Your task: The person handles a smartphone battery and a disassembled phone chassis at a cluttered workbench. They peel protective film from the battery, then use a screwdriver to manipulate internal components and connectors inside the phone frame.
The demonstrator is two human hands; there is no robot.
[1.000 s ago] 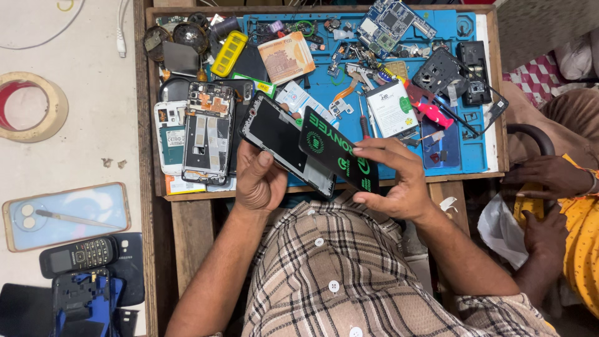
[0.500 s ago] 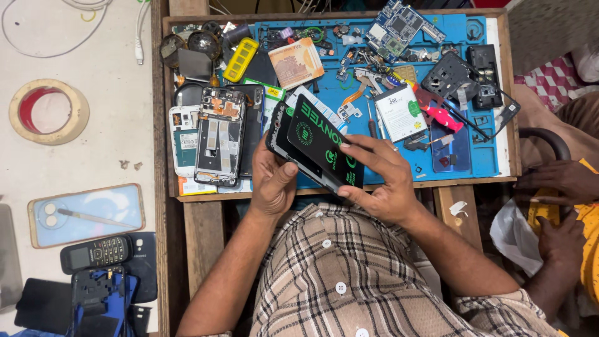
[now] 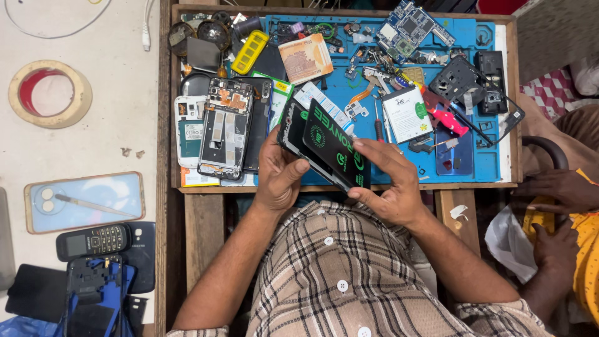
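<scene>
A phone repair workshop: a wooden tray bench (image 3: 171,125) lined with a blue silicone work mat (image 3: 462,31) is crowded with an opened smartphone showing its bare frame (image 3: 226,128), a blue-green circuit board (image 3: 409,28), a white phone battery (image 3: 405,113), a red-handled screwdriver (image 3: 378,128) and loose small parts.

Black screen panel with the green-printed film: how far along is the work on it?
Looks done: an opened phone lies back-off on the tray, parts spread over the blue mat. In hand: the left hand steadies the black screen panel while the right hand grips its green-printed film, lifted at one end. Left: film not off; panel not on any phone.
</scene>
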